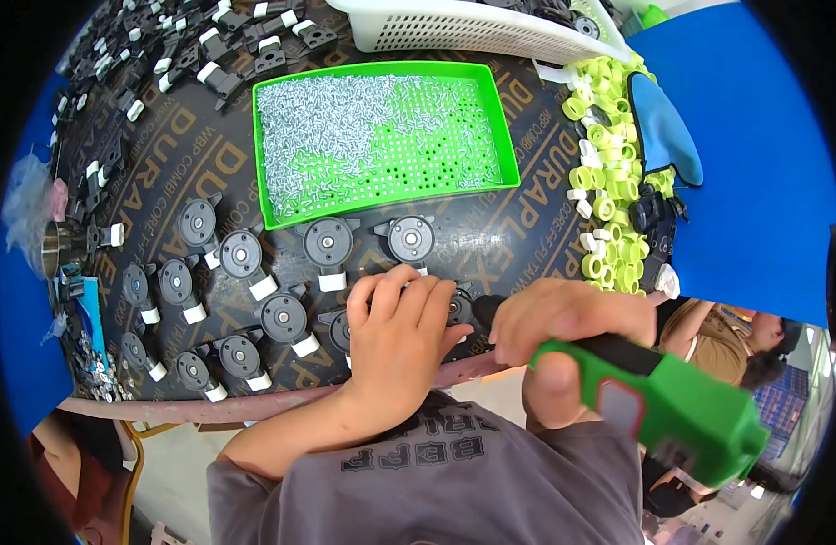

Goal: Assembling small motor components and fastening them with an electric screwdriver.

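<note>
My left hand (402, 331) lies over the row of parts nearest the table's front edge. Its index finger and thumb bracket a round dark-grey plastic part (458, 311), holding it against the table; its palm and other fingers partly cover another round part (339, 332). My right hand (568, 327) is wrapped around a green and black power screwdriver (681, 400), tilted sideways. The tool's dark nose points left at the held part; whether the bit touches a screw is hidden. Similar round parts with white tabs, such as this one (327, 243), lie in rows to the left and beyond.
A green perforated tray (513, 168) of small silver screws stands beyond the parts. Behind it is a white basket (418, 32). Yellow-green rings (609, 182) line the right, black brackets with white ends (213, 77) the far left. People (722, 341) sit nearby.
</note>
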Demonstrator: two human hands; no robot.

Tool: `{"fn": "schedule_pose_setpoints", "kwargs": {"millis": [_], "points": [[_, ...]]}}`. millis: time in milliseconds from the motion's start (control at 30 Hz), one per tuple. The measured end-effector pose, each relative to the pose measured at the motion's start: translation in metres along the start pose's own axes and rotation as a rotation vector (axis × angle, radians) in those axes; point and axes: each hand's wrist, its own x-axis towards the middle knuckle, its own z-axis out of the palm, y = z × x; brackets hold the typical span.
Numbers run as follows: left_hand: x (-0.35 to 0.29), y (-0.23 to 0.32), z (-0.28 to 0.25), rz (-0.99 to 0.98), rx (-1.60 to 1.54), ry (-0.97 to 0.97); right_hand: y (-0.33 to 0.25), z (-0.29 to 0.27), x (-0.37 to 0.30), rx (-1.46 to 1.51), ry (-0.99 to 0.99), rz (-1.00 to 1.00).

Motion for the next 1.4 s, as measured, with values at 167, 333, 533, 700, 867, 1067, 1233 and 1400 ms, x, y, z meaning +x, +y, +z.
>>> {"fn": "schedule_pose_setpoints", "kwargs": {"millis": [167,333,533,700,867,1067,1233,1400], "points": [[-0.001,0.002,-0.001,0.031,0.030,0.011,0.006,-0.002,0.046,0.062,0.302,-0.108],[-0.003,-0.002,-0.002,0.041,0.062,0.032,0.061,-0.006,0.077,-0.174,0.247,-0.137],[0.001,-0.005,-0.017,-0.004,-0.013,-0.008,0.075,-0.002,0.076,-0.121,0.289,-0.066],[0.000,-0.009,-0.013,-0.029,-0.017,-0.020,0.076,-0.003,0.075,-0.137,0.275,-0.074],[0.000,-0.009,-0.014,-0.041,-0.038,-0.016,0.070,-0.012,0.070,-0.168,0.201,-0.062],[0.003,-0.006,-0.015,-0.030,-0.089,-0.031,-0.017,-0.012,0.046,0.076,-0.034,-0.185],[0.002,-0.009,-0.014,-0.044,-0.075,-0.045,-0.012,0.003,0.012,0.024,-0.105,-0.027],[0.004,-0.009,-0.012,-0.036,-0.095,-0.022,0.000,0.008,0.002,0.222,0.052,-0.038]]}}
